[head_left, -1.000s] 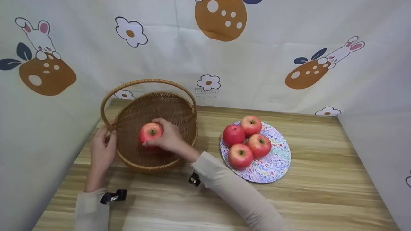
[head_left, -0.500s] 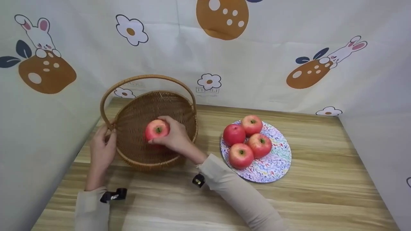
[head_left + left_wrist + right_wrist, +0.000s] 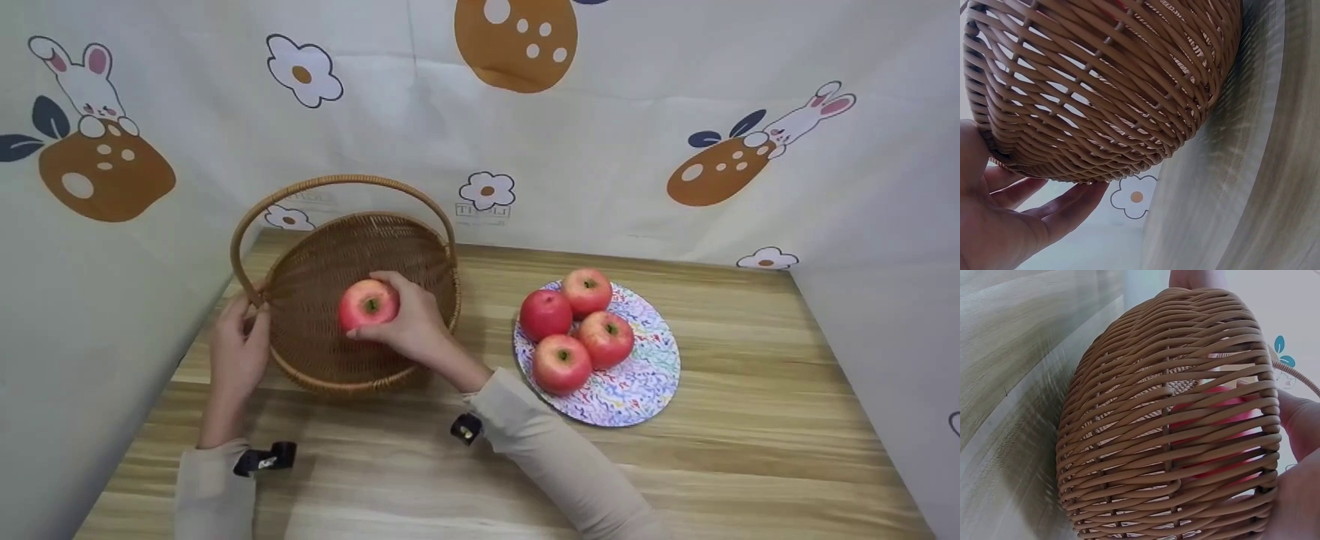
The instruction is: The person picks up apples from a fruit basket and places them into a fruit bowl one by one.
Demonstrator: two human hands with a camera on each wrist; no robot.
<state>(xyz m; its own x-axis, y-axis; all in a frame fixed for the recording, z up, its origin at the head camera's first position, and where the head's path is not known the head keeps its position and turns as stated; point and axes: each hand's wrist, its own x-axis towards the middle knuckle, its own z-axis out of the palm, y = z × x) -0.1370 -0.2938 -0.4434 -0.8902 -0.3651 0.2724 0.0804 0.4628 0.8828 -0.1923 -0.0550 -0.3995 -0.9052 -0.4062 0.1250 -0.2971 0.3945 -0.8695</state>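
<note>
A brown wicker basket (image 3: 315, 352) with a tall arched handle stands on the left of the table. My left hand (image 3: 238, 346) grips its left rim near the foot of the handle; in the left wrist view the fingers (image 3: 1075, 211) lie along the outer weave. Inside the basket, my right hand (image 3: 412, 319) holds a red apple (image 3: 364, 306), thumb and fingers on opposite sides and its green stem facing up. Through the weave in the right wrist view, red apple skin (image 3: 1221, 416) shows. The apple's underside is hidden from the head view.
Right of the basket lies a round plate (image 3: 645, 382) with a colourful squiggle pattern. Several red fruits, among them an apple (image 3: 562, 365) at the front and a darker red one (image 3: 546, 315), sit on its left part. Printed cloth walls (image 3: 600, 150) enclose the wooden table (image 3: 750, 420).
My right hand and the apple have shifted slightly right and up within the basket, then stayed nearly still. The left hand keeps its hold on the rim.
</note>
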